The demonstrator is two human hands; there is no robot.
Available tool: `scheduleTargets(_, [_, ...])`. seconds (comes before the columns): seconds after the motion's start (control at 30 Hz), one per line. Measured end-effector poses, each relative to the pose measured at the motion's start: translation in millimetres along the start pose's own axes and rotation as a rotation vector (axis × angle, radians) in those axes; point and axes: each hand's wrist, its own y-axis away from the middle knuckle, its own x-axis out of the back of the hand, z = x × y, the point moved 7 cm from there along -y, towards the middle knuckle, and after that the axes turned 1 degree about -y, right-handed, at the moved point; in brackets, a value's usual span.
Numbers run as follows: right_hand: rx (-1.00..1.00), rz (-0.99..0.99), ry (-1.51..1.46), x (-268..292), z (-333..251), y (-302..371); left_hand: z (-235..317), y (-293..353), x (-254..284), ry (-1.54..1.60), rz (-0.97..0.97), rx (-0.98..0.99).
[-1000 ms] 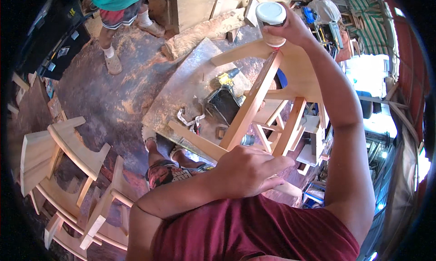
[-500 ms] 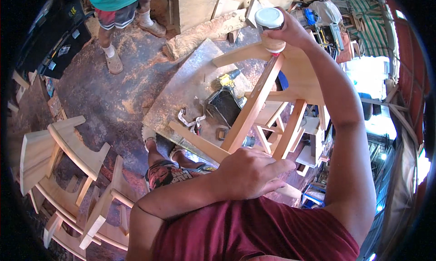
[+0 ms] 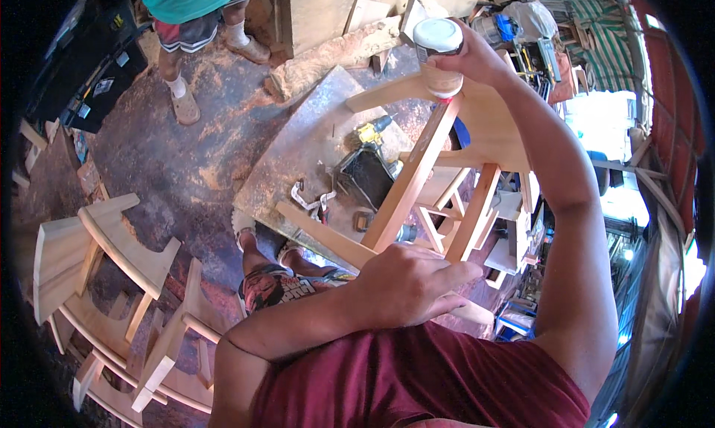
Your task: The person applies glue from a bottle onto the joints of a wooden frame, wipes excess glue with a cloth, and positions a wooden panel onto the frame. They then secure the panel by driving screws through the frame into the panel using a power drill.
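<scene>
My right hand (image 3: pixel 469 54) is wrapped round a bottle (image 3: pixel 438 35) with a whitish end up and a red tip down. That tip touches or nearly touches the far end of a long wooden rail (image 3: pixel 413 182), part of a pale wooden chair frame (image 3: pixel 495 122). Close to my body, my left hand (image 3: pixel 413 283) is closed over the near end of the frame, and its fingers partly hide the wood there. A thin pale streak runs along the rail's upper face. What the bottle holds cannot be made out for certain.
On a low board (image 3: pixel 290 152) lie a yellow-and-black drill (image 3: pixel 370 132), a black open case (image 3: pixel 365 176) and a clamp-like tool (image 3: pixel 311 197). Similar wooden frames (image 3: pixel 123 249) stand at the left. Another person (image 3: pixel 197 26) stands at the far left, near a rough log (image 3: pixel 335 55).
My right hand has brought the bottle slightly left and nearer along the rail. The left hand stays where it was on the frame.
</scene>
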Motion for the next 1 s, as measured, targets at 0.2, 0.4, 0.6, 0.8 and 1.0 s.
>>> scheduleTargets(0.2, [-0.003,0.053,0.115,6.9,-12.0,-0.5,-1.5,0.3,-1.7,-0.013,-0.051,0.038])
scheduleTargets(0.4, [-0.006,-0.040,-0.273,-17.2,-37.4,25.0,-0.7,0.5,-0.6,-0.009,-0.028,0.017])
scheduleTargets(0.6, [-0.048,-0.009,-0.295,-9.0,-40.8,36.8,-1.9,-0.2,-2.2,-0.017,-0.058,0.017])
scheduleTargets(0.8, [0.034,-0.055,-0.456,-36.0,-76.0,57.5,-2.3,1.5,-4.5,-0.006,-0.075,0.026])
scheduleTargets(1.0, [-0.020,-0.006,-0.412,-40.5,-84.0,59.3,-3.5,1.3,-3.9,-0.008,-0.095,0.049])
